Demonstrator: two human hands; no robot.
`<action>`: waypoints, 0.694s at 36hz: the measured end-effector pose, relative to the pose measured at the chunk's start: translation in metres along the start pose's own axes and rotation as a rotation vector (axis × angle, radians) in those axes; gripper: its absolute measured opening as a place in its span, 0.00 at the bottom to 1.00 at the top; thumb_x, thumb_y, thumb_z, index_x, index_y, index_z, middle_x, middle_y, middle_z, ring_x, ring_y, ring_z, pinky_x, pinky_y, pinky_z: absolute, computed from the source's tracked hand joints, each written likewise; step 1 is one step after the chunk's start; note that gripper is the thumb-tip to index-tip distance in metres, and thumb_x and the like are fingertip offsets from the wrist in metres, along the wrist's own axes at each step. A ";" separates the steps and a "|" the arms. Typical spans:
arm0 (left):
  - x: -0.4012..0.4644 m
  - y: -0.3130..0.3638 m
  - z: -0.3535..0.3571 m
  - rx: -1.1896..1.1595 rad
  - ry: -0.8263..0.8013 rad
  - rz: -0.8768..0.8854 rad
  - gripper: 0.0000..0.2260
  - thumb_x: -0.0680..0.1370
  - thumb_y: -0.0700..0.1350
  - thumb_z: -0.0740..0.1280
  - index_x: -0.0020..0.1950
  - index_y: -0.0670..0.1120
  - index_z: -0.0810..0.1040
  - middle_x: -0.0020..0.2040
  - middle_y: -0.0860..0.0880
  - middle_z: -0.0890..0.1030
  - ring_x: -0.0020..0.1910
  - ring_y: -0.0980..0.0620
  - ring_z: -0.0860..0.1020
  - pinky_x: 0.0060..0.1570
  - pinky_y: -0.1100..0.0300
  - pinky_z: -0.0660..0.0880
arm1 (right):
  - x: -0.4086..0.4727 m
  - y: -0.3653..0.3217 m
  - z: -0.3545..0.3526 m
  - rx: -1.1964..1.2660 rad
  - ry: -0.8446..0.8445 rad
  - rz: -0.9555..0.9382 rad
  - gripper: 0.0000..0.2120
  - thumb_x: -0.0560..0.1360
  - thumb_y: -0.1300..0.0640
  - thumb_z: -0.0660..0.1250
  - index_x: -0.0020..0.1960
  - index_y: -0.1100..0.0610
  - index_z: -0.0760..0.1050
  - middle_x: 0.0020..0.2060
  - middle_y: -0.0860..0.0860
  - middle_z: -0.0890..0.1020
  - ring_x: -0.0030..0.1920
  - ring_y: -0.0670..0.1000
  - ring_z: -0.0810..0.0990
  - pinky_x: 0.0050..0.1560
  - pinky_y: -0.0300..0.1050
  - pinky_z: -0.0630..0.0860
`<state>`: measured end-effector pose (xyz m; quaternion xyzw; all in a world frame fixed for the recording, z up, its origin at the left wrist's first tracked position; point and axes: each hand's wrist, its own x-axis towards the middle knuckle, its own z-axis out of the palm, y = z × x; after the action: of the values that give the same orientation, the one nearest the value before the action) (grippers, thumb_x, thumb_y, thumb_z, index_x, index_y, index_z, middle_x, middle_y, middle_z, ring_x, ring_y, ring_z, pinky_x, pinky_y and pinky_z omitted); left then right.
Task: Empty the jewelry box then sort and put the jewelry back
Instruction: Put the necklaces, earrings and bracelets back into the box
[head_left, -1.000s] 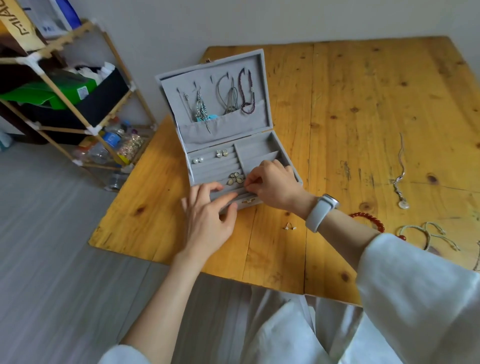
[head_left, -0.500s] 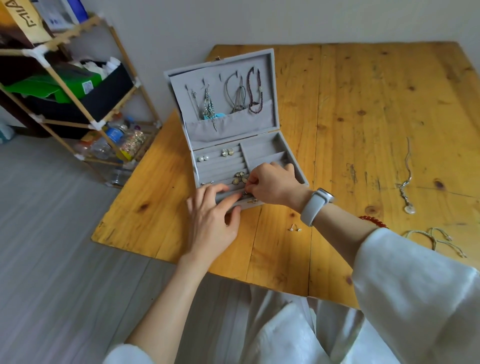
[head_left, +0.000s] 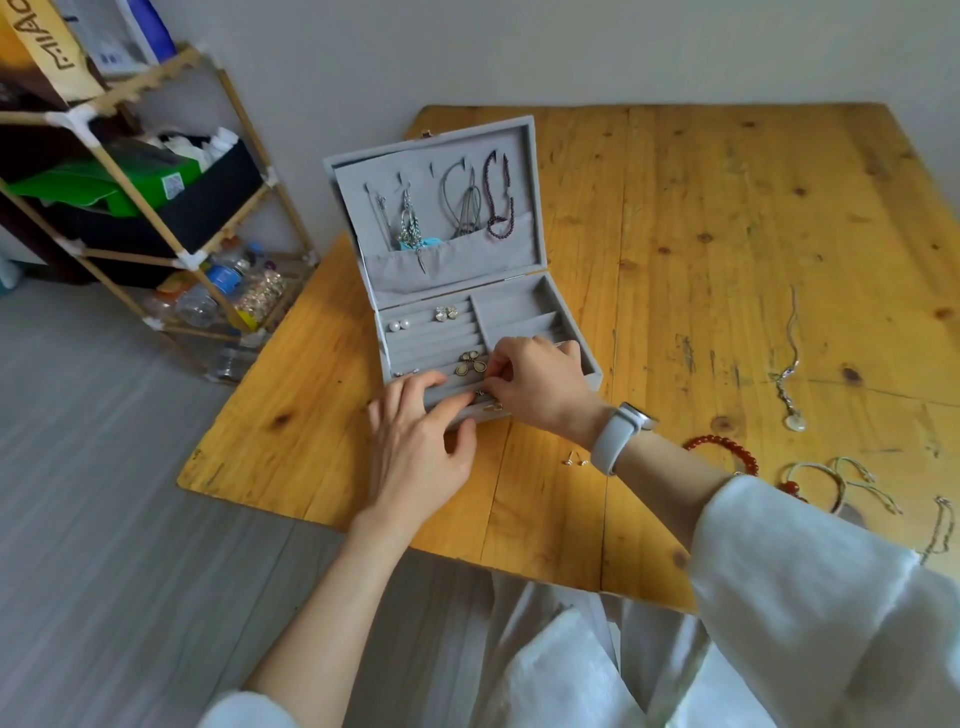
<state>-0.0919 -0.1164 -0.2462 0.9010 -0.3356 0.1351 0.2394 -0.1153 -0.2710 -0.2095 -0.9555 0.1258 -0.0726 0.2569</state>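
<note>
Two bare hands meet at the front edge of an open grey jewelry box (head_left: 582, 358) that sits near the left side of a wooden table (head_left: 727, 218). The right hand (head_left: 540, 384) reaches in from the right, its back facing up and fingers (head_left: 496, 371) curled tightly together at the front row of the ring slots, seemingly pinching something small; what it is cannot be made out. Just left of those fingertips, touching or nearly so, lie gold flower earrings (head_left: 471, 362) on the slots. The left hand (head_left: 421, 441) lies palm down with straight, slightly spread fingers pressing on the box's front rim, thumb extended toward the right hand. A pale grey watch (head_left: 621, 436) circles the right wrist, and wide white sleeves (head_left: 810, 587) cover both forearms partway. Further back in the ring slots sit pearl studs (head_left: 399, 326) and a pair of silver earrings (head_left: 445, 313). The upright lid holds hanging necklaces (head_left: 467, 205) and a dark beaded strand (head_left: 500, 200) above a fabric pocket. On the table near the right wrist lies a small pair of studs (head_left: 574, 460); farther right are a red bead bracelet (head_left: 724, 449), cord bracelets (head_left: 841, 480) and a pendant necklace (head_left: 792, 374). A bamboo shelf (head_left: 156, 208) stands on the floor at left.
</note>
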 end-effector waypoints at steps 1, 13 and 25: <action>0.000 0.001 0.000 0.000 -0.004 -0.012 0.16 0.71 0.51 0.60 0.52 0.49 0.82 0.56 0.46 0.76 0.58 0.49 0.67 0.50 0.49 0.66 | -0.004 0.001 -0.001 0.037 0.040 -0.015 0.03 0.73 0.56 0.62 0.45 0.52 0.74 0.45 0.48 0.80 0.52 0.53 0.73 0.51 0.50 0.60; 0.001 0.088 0.004 -0.197 0.043 0.036 0.16 0.73 0.49 0.59 0.55 0.46 0.80 0.52 0.49 0.78 0.52 0.49 0.74 0.51 0.52 0.69 | -0.096 0.078 -0.060 0.195 0.275 0.079 0.05 0.75 0.62 0.63 0.47 0.55 0.77 0.42 0.50 0.79 0.45 0.51 0.74 0.51 0.54 0.73; 0.001 0.182 0.053 -0.007 -0.326 0.111 0.18 0.78 0.52 0.62 0.65 0.46 0.73 0.59 0.49 0.72 0.60 0.49 0.67 0.59 0.54 0.61 | -0.161 0.155 -0.077 0.035 0.339 0.276 0.05 0.74 0.62 0.64 0.48 0.57 0.79 0.43 0.51 0.77 0.45 0.53 0.73 0.48 0.54 0.71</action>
<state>-0.2084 -0.2650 -0.2285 0.8902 -0.4196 -0.0009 0.1773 -0.3163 -0.3921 -0.2342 -0.8988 0.2953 -0.1984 0.2563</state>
